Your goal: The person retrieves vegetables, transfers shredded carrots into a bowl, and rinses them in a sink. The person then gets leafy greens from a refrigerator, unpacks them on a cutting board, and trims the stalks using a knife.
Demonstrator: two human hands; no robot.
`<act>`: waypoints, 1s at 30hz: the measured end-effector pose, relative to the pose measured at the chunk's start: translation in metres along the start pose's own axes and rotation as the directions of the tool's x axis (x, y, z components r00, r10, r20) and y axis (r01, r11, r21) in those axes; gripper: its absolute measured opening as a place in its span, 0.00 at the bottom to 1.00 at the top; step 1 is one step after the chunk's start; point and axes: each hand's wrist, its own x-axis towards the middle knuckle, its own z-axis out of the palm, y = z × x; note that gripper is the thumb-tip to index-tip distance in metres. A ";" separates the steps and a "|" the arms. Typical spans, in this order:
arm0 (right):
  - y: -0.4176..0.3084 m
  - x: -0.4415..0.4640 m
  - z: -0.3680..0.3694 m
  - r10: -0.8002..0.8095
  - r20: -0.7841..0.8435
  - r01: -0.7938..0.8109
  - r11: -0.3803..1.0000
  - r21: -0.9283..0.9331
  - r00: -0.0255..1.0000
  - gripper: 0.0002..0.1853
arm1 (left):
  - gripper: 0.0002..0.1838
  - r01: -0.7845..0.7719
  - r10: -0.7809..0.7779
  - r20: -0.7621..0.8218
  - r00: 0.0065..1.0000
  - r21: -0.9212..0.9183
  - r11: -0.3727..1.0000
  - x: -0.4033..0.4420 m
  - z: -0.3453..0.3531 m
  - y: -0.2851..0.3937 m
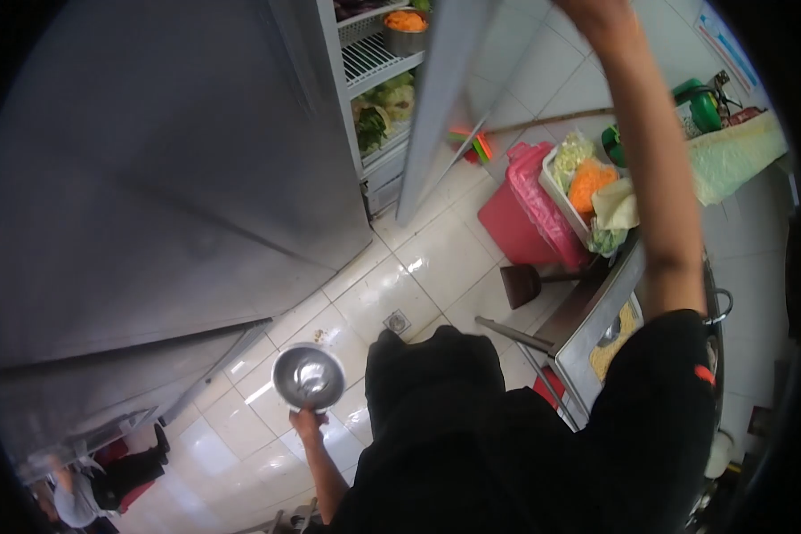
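Observation:
My left hand (pixel 309 423) is closed on the rim of a round metal mixing bowl (pixel 309 375), held out at my left side above the tiled floor. Shiny reflections fill the inside of the bowl. My right arm stretches far up and forward, so that only part of my right hand (pixel 601 22) shows at the top edge, and its fingers are out of view. Nearest to that hand is the open refrigerator door (pixel 440 107). Behind the door, shelves hold a metal container of orange shreds (pixel 406 21) and leafy green vegetables (pixel 383 111).
A pink lined bin (pixel 529 209) stands right of the door, with a white basket (pixel 556 182) of shredded vegetables above it. A metal table (pixel 578 369) is on my right. Closed grey refrigerator panels (pixel 169 160) fill the left. Another person (pixel 116 485) is at lower left.

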 end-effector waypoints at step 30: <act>-0.043 -0.468 0.428 0.812 0.383 -0.897 0.387 0.212 0.441 0.42 | 0.11 0.258 -0.328 0.152 0.932 0.354 0.899 0.085 0.318 0.030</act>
